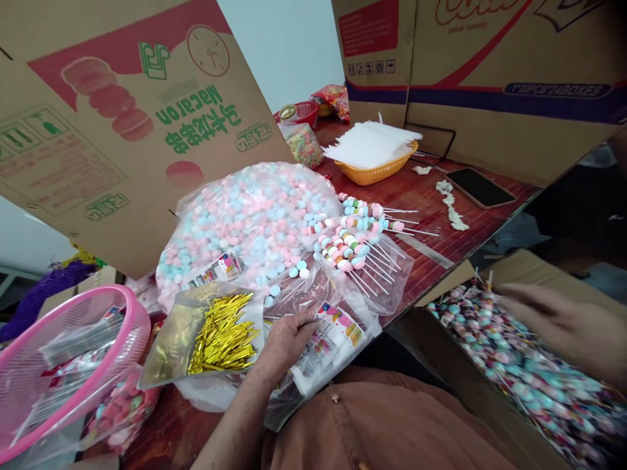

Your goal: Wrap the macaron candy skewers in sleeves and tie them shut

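My left hand [287, 339] is closed at the edge of some printed clear plastic bags [318, 356], thumb on top, fingertips partly hidden. Close by, gold twist ties [223, 336] lie in an open clear bag. My right hand [553, 320], smeared by motion, is over a cardboard carton [435, 346] filled with wrapped candy skewers [519, 365]; its grip is unclear. Unwrapped candy skewers [343, 251] in pink, blue, white and brown rest on clear plastic on the table, sticks pointing right. Behind them sits a large clear bag of pastel candies [245, 202].
A pink basket [130, 320] holds printed packets at the left. White sticks [372, 143] fill a yellow basket [377, 173]. A phone [480, 187] lies near the red table's [421, 241] right edge. Large cardboard boxes [132, 130] stand behind.
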Demonstrator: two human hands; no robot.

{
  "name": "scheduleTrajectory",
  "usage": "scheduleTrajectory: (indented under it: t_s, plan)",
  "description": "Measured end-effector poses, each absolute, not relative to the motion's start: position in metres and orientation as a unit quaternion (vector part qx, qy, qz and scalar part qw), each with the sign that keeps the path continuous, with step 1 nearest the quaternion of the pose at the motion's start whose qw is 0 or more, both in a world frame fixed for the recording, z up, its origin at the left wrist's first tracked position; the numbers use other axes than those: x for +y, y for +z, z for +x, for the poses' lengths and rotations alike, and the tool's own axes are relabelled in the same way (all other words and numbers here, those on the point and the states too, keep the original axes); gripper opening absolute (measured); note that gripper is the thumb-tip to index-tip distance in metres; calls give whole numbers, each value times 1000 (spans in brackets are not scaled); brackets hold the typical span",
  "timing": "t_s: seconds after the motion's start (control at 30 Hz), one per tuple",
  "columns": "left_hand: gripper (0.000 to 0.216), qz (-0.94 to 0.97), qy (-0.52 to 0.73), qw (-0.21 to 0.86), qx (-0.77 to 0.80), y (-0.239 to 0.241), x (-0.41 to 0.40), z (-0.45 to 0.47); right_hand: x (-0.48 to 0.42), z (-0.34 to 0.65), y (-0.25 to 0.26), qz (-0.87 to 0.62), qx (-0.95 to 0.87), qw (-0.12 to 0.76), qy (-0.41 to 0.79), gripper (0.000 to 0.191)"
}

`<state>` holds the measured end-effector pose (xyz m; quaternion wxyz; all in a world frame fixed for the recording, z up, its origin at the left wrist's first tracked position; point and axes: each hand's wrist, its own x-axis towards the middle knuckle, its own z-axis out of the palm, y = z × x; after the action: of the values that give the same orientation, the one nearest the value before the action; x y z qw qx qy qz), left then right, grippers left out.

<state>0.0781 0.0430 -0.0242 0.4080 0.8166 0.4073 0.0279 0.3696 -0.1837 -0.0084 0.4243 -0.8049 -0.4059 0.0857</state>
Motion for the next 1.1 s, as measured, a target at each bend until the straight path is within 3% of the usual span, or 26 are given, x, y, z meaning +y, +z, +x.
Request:
scheduleTrajectory:
  t_s: [0.1, 0.23, 0.33, 0.4, 0.6, 0.7, 0.8, 0.93, 1.1]
  plan:
    - [21, 802, 87, 417, 419, -7, 47, 73, -105, 325, -14, -684, -565, 436, 152, 17]
    - [14, 778, 118, 480, 387, 17, 46, 65, -27, 249, -12, -587, -626, 431, 280, 31]
    - [13, 775, 121, 484, 388, 21, 44, 57, -7, 215, -16, -561, -564, 424, 434, 16]
    - [15, 783, 126, 464, 396, 13, 41, 55, -6, 208, -21, -554, -513, 457, 470, 9]
    - [21, 705, 191, 537, 422, -14, 33, 72, -15, 222, -17, -576, -461, 496, 457, 9]
    - [22, 710, 152, 566, 390, -7, 34, 75, -18, 233, -10, -530, -520, 473, 474, 12]
    - [21, 724, 114, 578, 359, 0, 36, 71, -19, 236, -7, -534, -567, 470, 416, 11]
    - [21, 721, 185, 529, 408, -6, 36, 66, -22, 232, -13, -591, -571, 453, 347, 27]
    - [21, 814, 241, 380, 367, -19, 32, 68, -23, 228, -29, -609, -541, 450, 366, 44]
